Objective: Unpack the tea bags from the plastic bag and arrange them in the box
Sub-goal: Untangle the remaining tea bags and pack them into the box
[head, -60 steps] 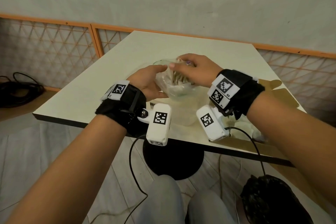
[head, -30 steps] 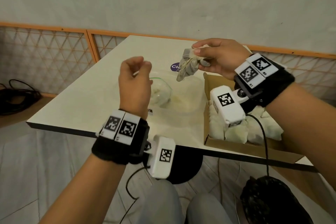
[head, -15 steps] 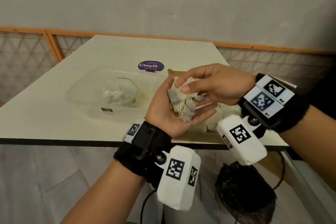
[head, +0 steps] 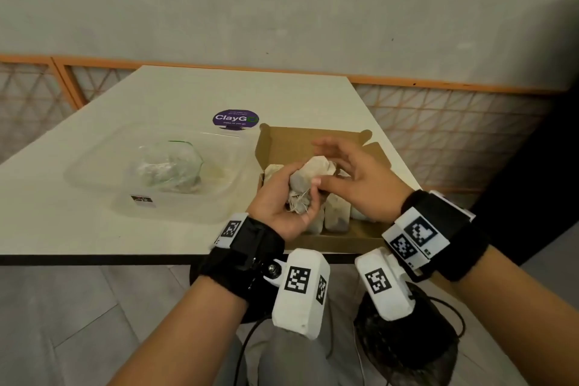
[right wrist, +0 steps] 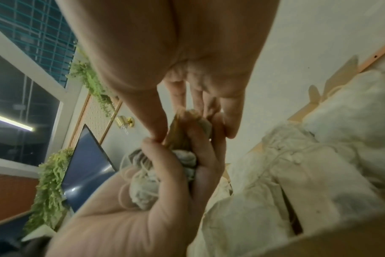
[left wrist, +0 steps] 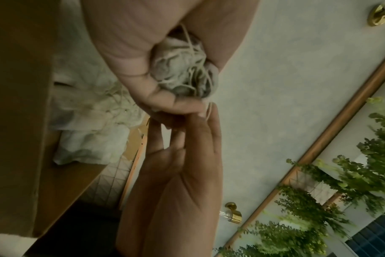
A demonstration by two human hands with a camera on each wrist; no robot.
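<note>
My left hand (head: 283, 202) cups a bunch of tea bags (head: 302, 194) with tangled strings above the near-left corner of the cardboard box (head: 313, 139). In the left wrist view the bunch (left wrist: 182, 69) fills my palm. My right hand (head: 344, 178) pinches one tea bag (head: 319, 168) at the top of the bunch; the right wrist view shows that bag (right wrist: 182, 127) between thumb and fingers. Several tea bags (head: 336, 213) lie in the box. The clear plastic bag (head: 169, 168) with a few tea bags inside sits in a clear tray (head: 94, 175) to the left.
A purple round sticker (head: 235, 118) lies on the white table (head: 94, 122) behind the tray. The table's near edge runs just under my wrists. A dark bag (head: 407, 338) sits on the floor below. An orange lattice rail lines the wall.
My right hand lifted a bunch of tea bags out of the plastic bag and passed it into my left palm over the box. The plastic bag now lies released in the tray.
</note>
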